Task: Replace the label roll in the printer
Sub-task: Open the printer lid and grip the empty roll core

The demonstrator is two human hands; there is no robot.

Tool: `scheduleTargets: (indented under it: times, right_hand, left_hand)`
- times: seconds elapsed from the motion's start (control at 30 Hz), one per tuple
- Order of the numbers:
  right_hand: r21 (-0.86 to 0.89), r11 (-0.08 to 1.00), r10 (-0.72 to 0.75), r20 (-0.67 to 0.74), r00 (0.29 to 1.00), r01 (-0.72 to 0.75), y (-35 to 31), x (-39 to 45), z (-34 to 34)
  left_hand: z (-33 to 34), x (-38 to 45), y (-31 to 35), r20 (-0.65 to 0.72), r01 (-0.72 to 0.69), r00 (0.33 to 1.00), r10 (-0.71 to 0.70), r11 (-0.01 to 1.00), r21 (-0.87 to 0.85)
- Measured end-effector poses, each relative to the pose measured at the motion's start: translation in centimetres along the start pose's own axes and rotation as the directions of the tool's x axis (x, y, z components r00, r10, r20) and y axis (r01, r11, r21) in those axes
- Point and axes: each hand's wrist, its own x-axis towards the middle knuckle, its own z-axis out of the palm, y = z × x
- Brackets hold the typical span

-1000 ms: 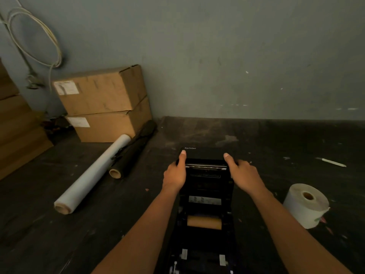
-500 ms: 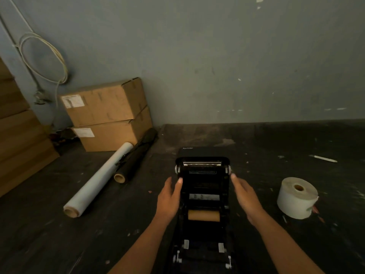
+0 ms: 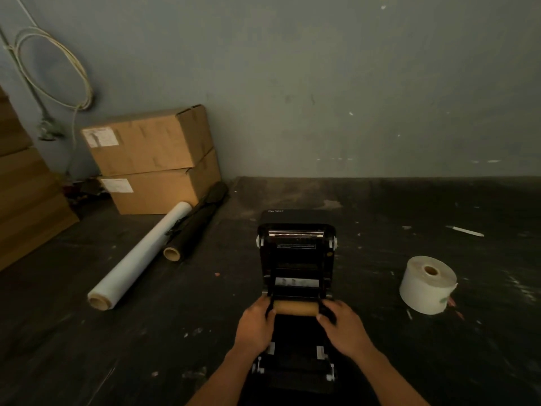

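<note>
A black label printer stands open on the dark floor, its lid tipped back away from me. In its bay lies an empty brown cardboard core. My left hand grips the core's left end at the holder. My right hand grips its right end. A full white label roll stands on end on the floor, well to the right of the printer and apart from both hands.
Two stacked cardboard boxes sit against the grey wall at the back left. A white film roll and a black roll lie in front of them. A white pen lies at the far right.
Both hands left the raised lid, came back toward me along the printer's sides and now hold the two ends of the cardboard core.
</note>
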Motion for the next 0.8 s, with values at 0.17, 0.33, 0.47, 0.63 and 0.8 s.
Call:
scheduleTargets:
  times: [0.17,0.33,0.47,0.63,0.8]
  right_hand:
    - [-0.04,0.999,-0.011,0.001,1.0,0.011,-0.3,0.5,0.2]
    - [-0.073,0.997,0.005,-0.01,1.0,-0.006,-0.5,0.7,0.3]
    - [-0.094,0.996,-0.009,-0.031,0.999,0.006,-0.8,0.8,0.0]
    - [-0.131,0.991,-0.03,-0.046,0.999,0.024,-1.2,0.7,-0.1]
    - [-0.141,0.989,-0.049,-0.077,0.996,0.038,-1.3,0.6,-0.1]
  left_hand:
    - [0.2,0.4,0.3,-0.015,0.028,0.999,-0.028,0.999,0.025]
    - [0.3,0.5,0.6,-0.023,0.031,0.999,-0.03,0.998,0.052]
    - [0.1,0.7,0.7,-0.028,0.054,0.998,-0.052,0.995,0.083]
    - [-0.1,0.9,0.8,-0.009,0.064,0.998,-0.064,0.992,0.104]
    - [-0.4,1.2,1.1,-0.054,0.081,0.995,-0.079,0.996,0.04]
